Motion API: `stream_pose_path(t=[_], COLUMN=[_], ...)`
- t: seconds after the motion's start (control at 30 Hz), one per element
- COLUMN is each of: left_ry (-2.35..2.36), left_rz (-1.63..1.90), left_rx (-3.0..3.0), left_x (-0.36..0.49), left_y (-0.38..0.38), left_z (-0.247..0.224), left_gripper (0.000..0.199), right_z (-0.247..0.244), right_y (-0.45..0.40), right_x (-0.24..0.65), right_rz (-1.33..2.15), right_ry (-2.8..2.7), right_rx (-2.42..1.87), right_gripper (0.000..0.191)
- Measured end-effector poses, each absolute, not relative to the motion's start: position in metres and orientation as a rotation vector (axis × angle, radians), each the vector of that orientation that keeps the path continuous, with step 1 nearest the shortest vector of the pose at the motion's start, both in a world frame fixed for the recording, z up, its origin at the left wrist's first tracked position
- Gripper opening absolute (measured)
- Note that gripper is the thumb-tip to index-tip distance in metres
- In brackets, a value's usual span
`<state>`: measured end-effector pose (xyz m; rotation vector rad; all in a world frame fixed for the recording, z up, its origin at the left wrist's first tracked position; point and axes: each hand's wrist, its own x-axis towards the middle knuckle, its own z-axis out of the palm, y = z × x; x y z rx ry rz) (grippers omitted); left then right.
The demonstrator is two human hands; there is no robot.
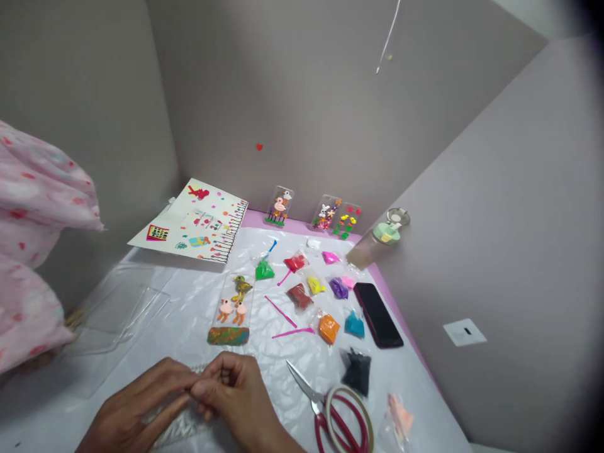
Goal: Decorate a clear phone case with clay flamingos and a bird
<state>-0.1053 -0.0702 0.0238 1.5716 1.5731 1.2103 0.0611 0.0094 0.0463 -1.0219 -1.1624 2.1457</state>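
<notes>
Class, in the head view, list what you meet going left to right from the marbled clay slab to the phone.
Marbled clay slab, pink plastic stick, orange clay packet, teal clay packet, smartphone.

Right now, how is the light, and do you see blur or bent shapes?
Head view: soft, even light, mild glare on the white plastic sheet; the right wall leans from lens distortion, the top right darkens, and the left hand and right hand look slightly soft.

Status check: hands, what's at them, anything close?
Left hand and right hand meeting at the fingertips, whatever they pinch hidden. Clear ridged plastic piece just below them. Red-handled scissors to the right, apart from the hands.
</notes>
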Motion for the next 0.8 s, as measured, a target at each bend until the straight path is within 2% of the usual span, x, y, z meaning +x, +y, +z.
stream_pose_path(t=[0.23,0.5,0.8], left_ry=[1.612,1.615,1.517], left_rz=[1.134,1.092,1.059], left_rx=[1.713,1.758,1.703], left_x=[-0.116,-0.112,-0.121], left_y=[-0.069,-0.062,-0.061], left_z=[0.011,0.023,0.025], left_gripper=[0.015,0.007,0.012], right_z=[0.043,0.044,0.043], right_y=[0.012,0.017,0.017], right_x=[0.065,0.067,0.067], right_rz=[2.171,2.156,2.153], right_ry=[-1.198,-1.256,-1.259], right_rx=[-1.014,-0.987,-0.968], right_gripper=[0.063,0.063,0.058])
